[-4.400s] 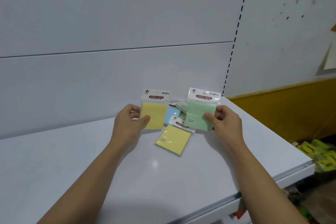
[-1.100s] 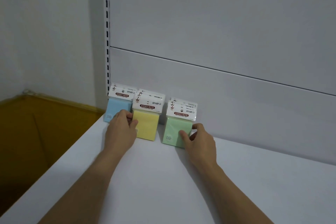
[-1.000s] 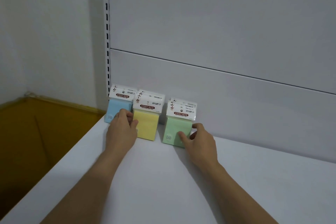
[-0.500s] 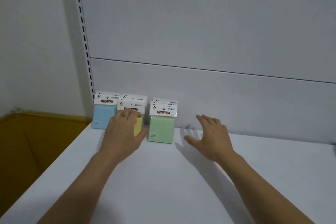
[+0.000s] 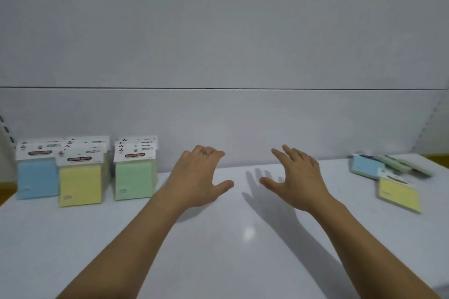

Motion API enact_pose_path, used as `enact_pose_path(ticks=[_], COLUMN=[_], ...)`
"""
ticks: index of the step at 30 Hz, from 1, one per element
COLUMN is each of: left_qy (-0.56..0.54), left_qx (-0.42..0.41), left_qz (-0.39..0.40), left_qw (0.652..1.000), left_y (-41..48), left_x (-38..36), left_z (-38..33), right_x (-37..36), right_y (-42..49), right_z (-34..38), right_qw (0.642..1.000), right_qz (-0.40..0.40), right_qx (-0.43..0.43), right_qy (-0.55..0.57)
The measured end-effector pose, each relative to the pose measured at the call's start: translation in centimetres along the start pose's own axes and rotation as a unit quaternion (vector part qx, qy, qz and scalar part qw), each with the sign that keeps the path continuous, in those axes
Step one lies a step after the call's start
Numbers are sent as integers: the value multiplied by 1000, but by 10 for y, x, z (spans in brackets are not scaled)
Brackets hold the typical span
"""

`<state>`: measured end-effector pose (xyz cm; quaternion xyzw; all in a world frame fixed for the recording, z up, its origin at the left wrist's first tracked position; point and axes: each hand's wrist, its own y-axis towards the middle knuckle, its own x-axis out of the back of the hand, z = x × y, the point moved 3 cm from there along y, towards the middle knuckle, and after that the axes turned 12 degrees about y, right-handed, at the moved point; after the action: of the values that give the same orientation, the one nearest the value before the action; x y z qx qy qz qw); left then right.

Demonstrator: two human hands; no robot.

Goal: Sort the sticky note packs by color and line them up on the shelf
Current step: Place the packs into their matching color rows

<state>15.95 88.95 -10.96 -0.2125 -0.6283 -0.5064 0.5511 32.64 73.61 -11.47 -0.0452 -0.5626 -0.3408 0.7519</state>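
Observation:
At the left end of the white shelf (image 5: 230,250), three upright rows of sticky note packs lean against the back panel: blue packs (image 5: 36,177), yellow packs (image 5: 80,183) and green packs (image 5: 134,179). Over the middle of the shelf my left hand (image 5: 196,177) and my right hand (image 5: 296,179) hover empty, palms down, fingers spread. A loose heap lies flat at the far right: a blue pack (image 5: 365,167), a yellow pack (image 5: 398,194) and green packs (image 5: 410,165) behind them.
The grey back panel (image 5: 230,116) rises straight behind the shelf. Slotted uprights stand at the left edge (image 5: 6,128) and the right edge (image 5: 427,126). A strip of yellow-brown surface (image 5: 437,156) shows beyond the shelf's right end.
Both hands have let go of the upright rows and moved right to the middle of the shelf. The view has swung right, and the loose heap has come into sight.

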Motion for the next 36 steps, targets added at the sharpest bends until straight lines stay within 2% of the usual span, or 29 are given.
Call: enact_pose_path(ticks=[12,21,36], left_qy=[-38,-32,-47], left_qx=[-85,-92,-47], left_qz=[20,34,57], left_qw=[995,995,996], left_y=[99,154,192], left_x=[-29,-52,-85], left_z=[-179,-295,-382], right_x=[85,116,128], right_y=[-29,-45,-28], right_z=[-186,-311,-408], right_qw=[992,983,972], right_qz=[-49,-71,-55], right_qx=[-119,-168,-221], right_qy=[9,36,65])
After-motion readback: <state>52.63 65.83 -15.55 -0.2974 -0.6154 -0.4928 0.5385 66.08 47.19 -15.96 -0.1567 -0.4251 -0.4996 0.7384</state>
